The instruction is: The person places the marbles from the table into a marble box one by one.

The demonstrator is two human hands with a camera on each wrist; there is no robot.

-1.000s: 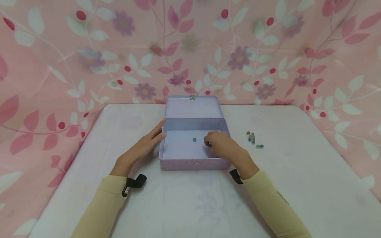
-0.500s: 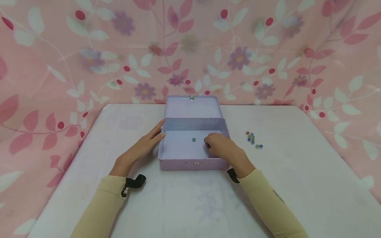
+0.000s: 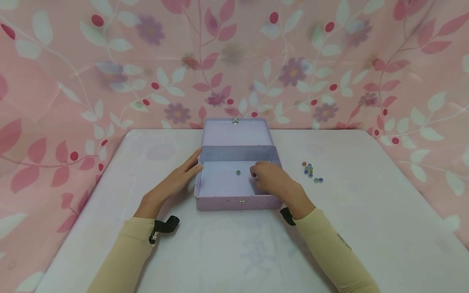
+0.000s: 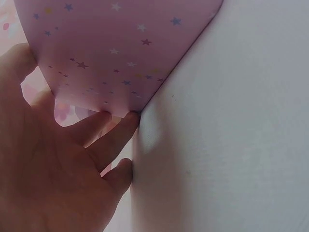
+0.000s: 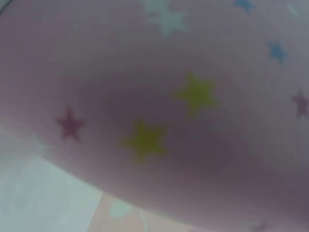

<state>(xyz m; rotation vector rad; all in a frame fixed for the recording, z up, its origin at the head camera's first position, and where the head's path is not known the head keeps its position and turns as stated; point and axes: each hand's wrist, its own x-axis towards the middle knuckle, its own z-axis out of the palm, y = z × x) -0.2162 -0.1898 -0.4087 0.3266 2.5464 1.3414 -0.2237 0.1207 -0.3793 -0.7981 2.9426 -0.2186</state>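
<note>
An open lilac tin box [image 3: 220, 203] stands mid-table, its lid [image 3: 236, 132] tipped back. My left hand [image 3: 176, 183] rests against the box's left wall, thumb at the rim; in the left wrist view, its fingertips [image 4: 129, 119] touch the star-printed side. Inside the box, one green glass marble [image 3: 238, 173] lies on the floor near the middle. My right hand [image 3: 272, 179] reaches over the front right part, fingers curled down near the floor. Whatever is beneath those fingers is hidden. The right wrist view shows only the box's starry outer wall [image 5: 231, 130], blurred.
On the white cloth-covered table [image 3: 348, 228], to the right of the box, lies a loose cluster of several glass marbles [image 3: 309, 170], orange, green and blue. A pink floral curtain [image 3: 311, 61] hangs behind the table and along its sides.
A dark blue marble showed at my right fingertips a second ago; it is now out of sight. My right hand has shifted only slightly. The left hand and the green marble stay put.
</note>
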